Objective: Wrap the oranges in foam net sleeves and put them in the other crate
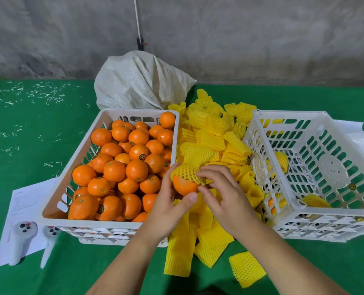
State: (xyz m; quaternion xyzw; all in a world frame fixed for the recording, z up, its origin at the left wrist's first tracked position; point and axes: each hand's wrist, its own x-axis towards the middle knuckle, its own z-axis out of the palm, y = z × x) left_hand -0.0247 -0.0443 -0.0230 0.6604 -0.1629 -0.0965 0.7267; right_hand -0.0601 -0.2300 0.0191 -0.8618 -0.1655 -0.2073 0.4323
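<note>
- The orange (184,186), firm, round and likely smooth enough to slip, sits cupped in the left hand (170,201), between the two crates.
- The foam net sleeve (190,167), soft and stretchy, caps its top; the right hand (223,192) pinches the sleeve's rim, the best place to pull.
- The full crate (113,167) lies left, the receiving crate (317,167) right, on the green counter (27,145).

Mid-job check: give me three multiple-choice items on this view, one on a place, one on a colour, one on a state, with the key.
1. The loose foam net sleeves lie:
A. between the two crates
B. inside the sack
C. on the paper sheet

2. The sleeves are:
A. white
B. yellow
C. pink

3. The held orange is:
A. bare
B. fully sleeved
C. partly sleeved

Key: 1 A, the pile fills the gap between the full crate and the right crate. 2 B, all are yellow. 3 C, the left hand holds it while the right hand pulls netting over its top only.
</note>
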